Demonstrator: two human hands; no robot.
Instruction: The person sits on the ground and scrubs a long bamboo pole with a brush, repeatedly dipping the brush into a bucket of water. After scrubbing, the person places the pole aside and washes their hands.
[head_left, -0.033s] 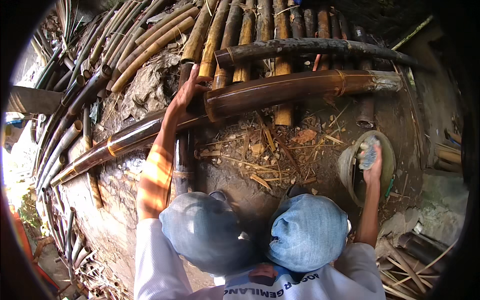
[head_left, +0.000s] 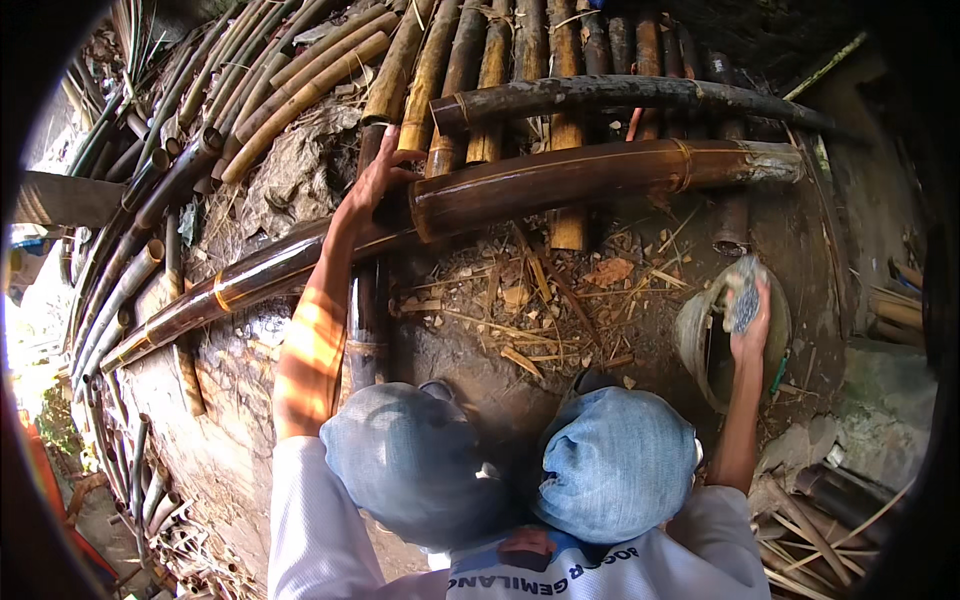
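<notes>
Gripping a crumpled grey-and-white pad [head_left: 743,305], the right hand [head_left: 752,325] hovers over a round grey bucket [head_left: 692,335], its depths too dark to read. Left hand [head_left: 375,185], fingers loosely open, rests at a long glossy brown bamboo pole [head_left: 560,190], forearm [head_left: 312,345] hiding a stretch.

Left edge blown out; sun stripes on left forearm [head_left: 308,350], glare on dark bamboo pole [head_left: 260,275]; right side dim, fisheye rim black.

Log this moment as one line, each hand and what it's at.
Left hand: at glossy brown bamboo | Right hand: holding grey pad, at pale bucket
</notes>
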